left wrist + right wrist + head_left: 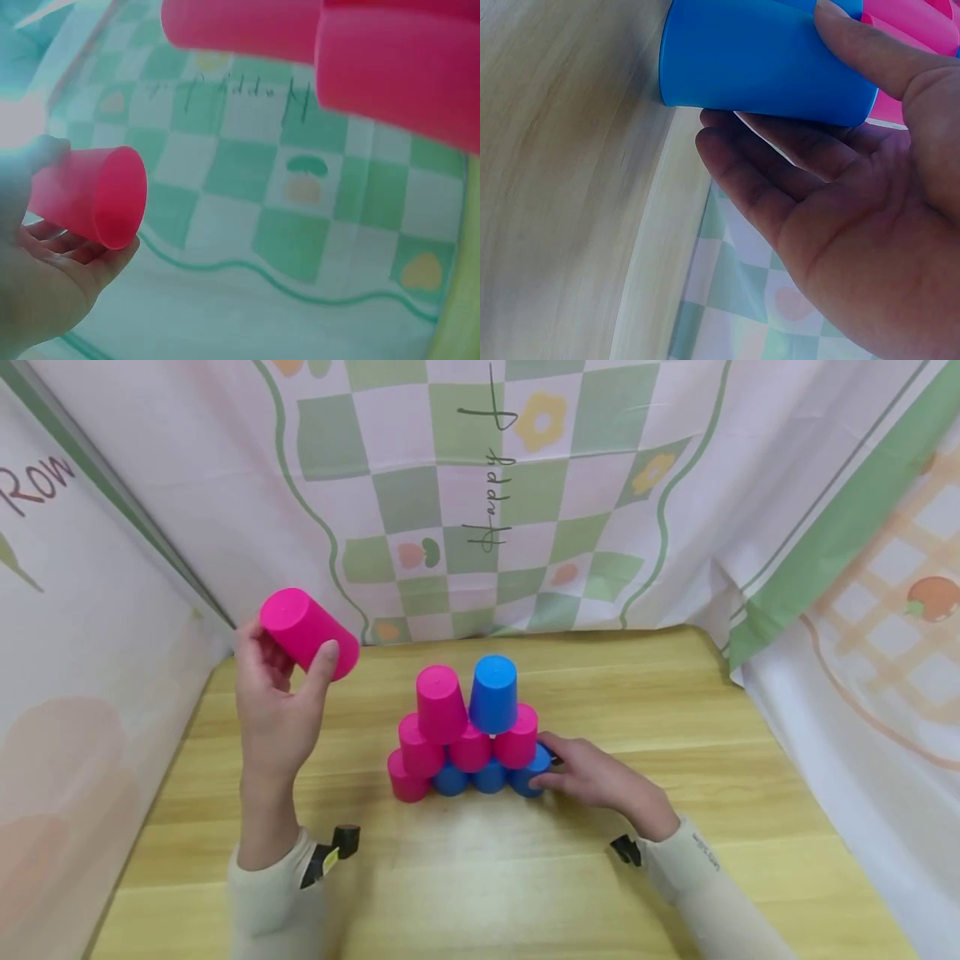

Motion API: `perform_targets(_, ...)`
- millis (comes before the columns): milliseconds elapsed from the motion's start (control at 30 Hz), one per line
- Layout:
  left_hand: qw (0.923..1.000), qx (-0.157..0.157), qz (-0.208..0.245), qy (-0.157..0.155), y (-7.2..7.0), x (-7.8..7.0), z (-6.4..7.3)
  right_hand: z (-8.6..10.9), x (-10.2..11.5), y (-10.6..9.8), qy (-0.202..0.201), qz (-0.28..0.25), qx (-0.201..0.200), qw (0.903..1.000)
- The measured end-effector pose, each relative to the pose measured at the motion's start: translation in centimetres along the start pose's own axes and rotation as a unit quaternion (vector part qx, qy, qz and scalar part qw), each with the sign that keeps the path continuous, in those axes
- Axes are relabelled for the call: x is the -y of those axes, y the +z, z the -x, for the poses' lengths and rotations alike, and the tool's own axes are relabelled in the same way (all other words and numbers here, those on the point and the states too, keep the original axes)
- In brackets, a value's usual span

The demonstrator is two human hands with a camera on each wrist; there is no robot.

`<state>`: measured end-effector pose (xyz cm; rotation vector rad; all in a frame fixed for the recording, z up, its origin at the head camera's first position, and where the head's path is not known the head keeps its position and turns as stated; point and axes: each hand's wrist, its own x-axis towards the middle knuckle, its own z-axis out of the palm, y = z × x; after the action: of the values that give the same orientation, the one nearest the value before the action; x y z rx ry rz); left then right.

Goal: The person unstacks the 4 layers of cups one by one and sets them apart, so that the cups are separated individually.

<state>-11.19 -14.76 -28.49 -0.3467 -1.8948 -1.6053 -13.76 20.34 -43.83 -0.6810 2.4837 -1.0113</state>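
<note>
My left hand [281,718] holds a pink plastic cup [311,635] in the air, left of and higher than a stacked pyramid of cups. The cup is tilted, and the left wrist view shows its open mouth [124,199]. At the pyramid's right end, my right hand [596,774] has its thumb and fingers around the blue cup [765,60] of the bottom row. That row also has a pink cup [408,778] at its left end and two more blue ones between. Three pink cups form the middle row. A pink cup [441,703] and a blue cup [494,695] stand upside down on top.
The pyramid stands on a wooden table [465,877]. Behind the table hangs a checkered green and white curtain [480,510], with more printed cloth on both sides. A small black camera [347,841] is strapped to the left wrist.
</note>
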Motion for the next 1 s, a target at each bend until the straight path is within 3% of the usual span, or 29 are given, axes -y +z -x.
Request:
perform_targets(67, 0.9998, -0.007, -0.010, -0.012, -0.7, 0.6, 0.0, 0.0, 0.0, 0.0, 0.000, 0.001, 0.000, 1.0000)
perform_targets(333, 0.9944, -0.036, -0.044, -0.089, -3.3, 5.6, 0.5, 0.1, -0.2, 0.1, -0.001, 0.003, -0.002, 1.0000)
perform_targets(633, 0.9801, -0.064, -0.064, -0.177, -5.2, 9.5, 1.4, 0.1, 0.0, 0.0, 0.011, -0.002, -0.001, 0.9999)
perform_targets(1000, 0.9592, -0.056, -0.081, -0.265, -7.0, 12.9, 2.8, 0.1, -0.1, 0.0, 0.020, 0.001, -0.001, 0.9998)
